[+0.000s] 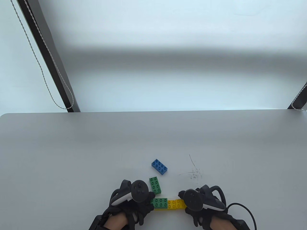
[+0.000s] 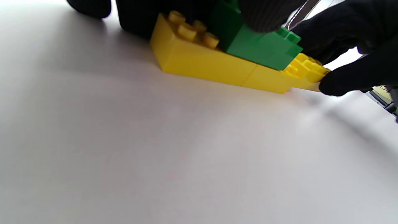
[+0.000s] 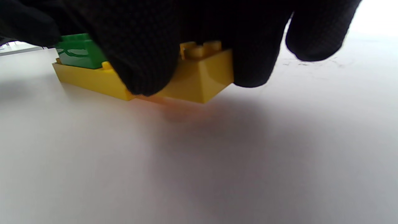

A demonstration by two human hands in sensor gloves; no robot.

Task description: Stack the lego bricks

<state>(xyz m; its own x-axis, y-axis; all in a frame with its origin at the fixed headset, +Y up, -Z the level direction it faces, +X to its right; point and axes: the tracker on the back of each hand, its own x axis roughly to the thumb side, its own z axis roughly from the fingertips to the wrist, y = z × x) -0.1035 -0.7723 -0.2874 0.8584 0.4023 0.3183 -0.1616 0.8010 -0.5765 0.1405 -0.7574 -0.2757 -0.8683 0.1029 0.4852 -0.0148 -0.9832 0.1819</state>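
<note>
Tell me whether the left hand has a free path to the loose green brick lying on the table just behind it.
Probably yes: the loose green brick lies right beside the left hand with nothing on it, but that hand now presses the green brick stacked on the yellow ones.

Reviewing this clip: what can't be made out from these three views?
- Table view: the trackers hide where the left hand and right hand touch the yellow bricks.
- Left wrist view: gloved fingers cover the top of the stacked green brick.
- Right wrist view: fingers hide the middle of the yellow row; the green brick is blurred.
</note>
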